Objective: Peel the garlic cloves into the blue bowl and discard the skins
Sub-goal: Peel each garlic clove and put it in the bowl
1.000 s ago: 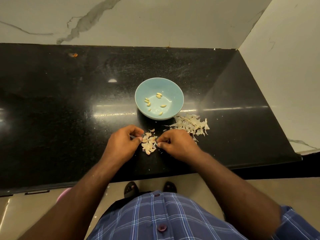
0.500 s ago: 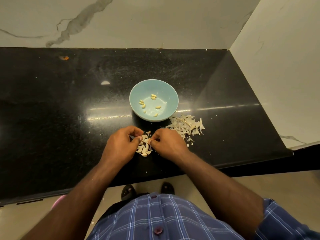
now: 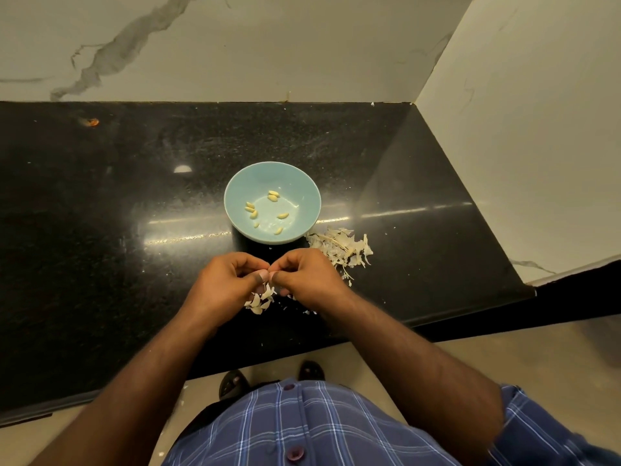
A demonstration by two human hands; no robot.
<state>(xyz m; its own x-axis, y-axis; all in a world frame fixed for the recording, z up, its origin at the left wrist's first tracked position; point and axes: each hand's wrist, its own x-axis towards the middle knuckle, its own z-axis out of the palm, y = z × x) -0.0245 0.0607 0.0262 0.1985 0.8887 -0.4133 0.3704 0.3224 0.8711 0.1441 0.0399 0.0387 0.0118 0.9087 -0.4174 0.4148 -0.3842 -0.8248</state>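
Note:
The blue bowl (image 3: pixel 304 190) sits on the black counter with several peeled yellow cloves (image 3: pixel 272 196) lying in it. Just in front of the bowl, my left hand (image 3: pixel 225 284) and my right hand (image 3: pixel 305 280) meet fingertip to fingertip, pinching a small garlic clove (image 3: pixel 270 274) that is mostly hidden between them. Under the hands lies a small heap of unpeeled cloves (image 3: pixel 260 301). A pile of white garlic skins (image 3: pixel 342 247) rests on the counter, right of the bowl and of my right hand.
The black stone counter (image 3: pixel 117 213) ends at a front edge close behind my wrists. Marble walls close it off at the back and on the right (image 3: pixel 521 146). A small orange speck (image 3: pixel 92 122) lies far left. Tiny skin flecks (image 3: pixel 307 311) dot the counter near the hands.
Both hands have lifted off the clove heap and drawn together, fingertips now meeting on one clove. The camera view has shifted slightly.

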